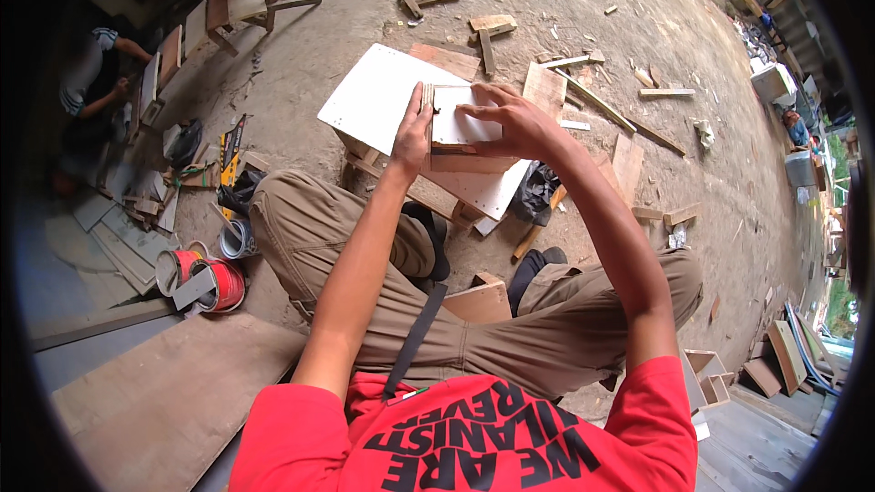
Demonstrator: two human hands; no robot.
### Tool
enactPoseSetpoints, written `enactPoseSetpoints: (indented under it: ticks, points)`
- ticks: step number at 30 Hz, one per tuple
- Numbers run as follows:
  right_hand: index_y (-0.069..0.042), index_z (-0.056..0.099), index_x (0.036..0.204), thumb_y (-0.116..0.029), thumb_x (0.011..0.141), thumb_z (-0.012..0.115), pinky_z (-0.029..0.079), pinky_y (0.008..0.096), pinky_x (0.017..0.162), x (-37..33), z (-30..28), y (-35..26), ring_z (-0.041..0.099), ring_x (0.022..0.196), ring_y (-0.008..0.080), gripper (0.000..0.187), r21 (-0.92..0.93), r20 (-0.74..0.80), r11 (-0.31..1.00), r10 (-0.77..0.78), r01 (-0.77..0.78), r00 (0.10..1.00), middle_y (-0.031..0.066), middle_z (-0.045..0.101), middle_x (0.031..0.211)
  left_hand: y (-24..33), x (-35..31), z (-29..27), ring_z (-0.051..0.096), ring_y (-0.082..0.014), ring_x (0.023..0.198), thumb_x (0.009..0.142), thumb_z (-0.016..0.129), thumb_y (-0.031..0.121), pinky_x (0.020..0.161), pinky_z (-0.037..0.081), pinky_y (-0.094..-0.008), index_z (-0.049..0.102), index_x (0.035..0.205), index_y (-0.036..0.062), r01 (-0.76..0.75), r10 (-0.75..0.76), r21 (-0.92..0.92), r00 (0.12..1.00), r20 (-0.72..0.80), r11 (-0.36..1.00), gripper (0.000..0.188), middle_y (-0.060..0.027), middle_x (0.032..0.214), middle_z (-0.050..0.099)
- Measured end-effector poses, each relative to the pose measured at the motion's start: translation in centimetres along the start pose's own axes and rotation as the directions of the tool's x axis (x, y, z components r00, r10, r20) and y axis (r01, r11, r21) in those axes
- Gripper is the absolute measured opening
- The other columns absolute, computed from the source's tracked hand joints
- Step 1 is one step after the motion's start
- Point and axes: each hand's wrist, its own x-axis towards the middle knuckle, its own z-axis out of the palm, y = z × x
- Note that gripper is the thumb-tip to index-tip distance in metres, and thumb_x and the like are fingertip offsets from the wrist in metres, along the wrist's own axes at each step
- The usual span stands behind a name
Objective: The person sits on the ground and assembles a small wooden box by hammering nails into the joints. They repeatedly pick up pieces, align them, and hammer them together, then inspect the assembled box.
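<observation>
A small wooden box (474,163) with a white panel (448,130) in its top stands on a white board (374,87) laid over a low wooden stand in front of me. My left hand (413,132) is closed along the box's left side, its fingers pressed to the wooden edge. From the right, my right hand (524,123) grips the box with bent fingers. Some of its fingertips rest on the white panel, others lie at the far edge. A small dark spot (437,110) shows near the panel's left edge. The box's underside is hidden.
Wood offcuts (488,50) litter the ground ahead. Black plastic (535,193) lies beside the stand; a small wooden piece (481,301) sits between my feet. Red cans (221,286), a pale bucket (239,239) and a yellow saw (231,153) are left. Another person (91,82) sits far left.
</observation>
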Motion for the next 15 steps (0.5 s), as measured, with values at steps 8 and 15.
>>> enactPoseSetpoints:
  ticks: [8,15]
  points:
    - [-0.022,0.062,0.134,-0.04,0.076,0.081,0.037,0.0451,0.112,-0.1,-0.6,0.2,0.04,0.138,0.0405,0.064,0.008,0.0,1.0,-0.015,0.015,1.0,0.025,0.044,0.146,0.8,-0.4,0.9,0.018,-0.0261,0.148,0.103,0.048,0.034,0.119,0.016,-0.0345,0.01,0.156,0.0002,0.014,-0.017,0.149,1.0,0.019,0.989,0.073,-0.0188,0.161,0.015]
    - [-0.022,0.063,0.132,-0.041,0.076,0.081,0.037,0.0454,0.112,0.0,0.2,0.2,0.04,0.137,0.0423,0.062,0.009,-0.015,1.0,-0.012,0.012,1.0,0.0266,0.043,0.146,1.3,-0.6,1.2,0.015,-0.0247,0.148,0.102,0.046,0.031,0.119,0.013,-0.0331,0.01,0.155,-0.0015,-0.008,0.006,0.212,1.0,0.008,0.977,0.072,-0.0177,0.161,0.015]
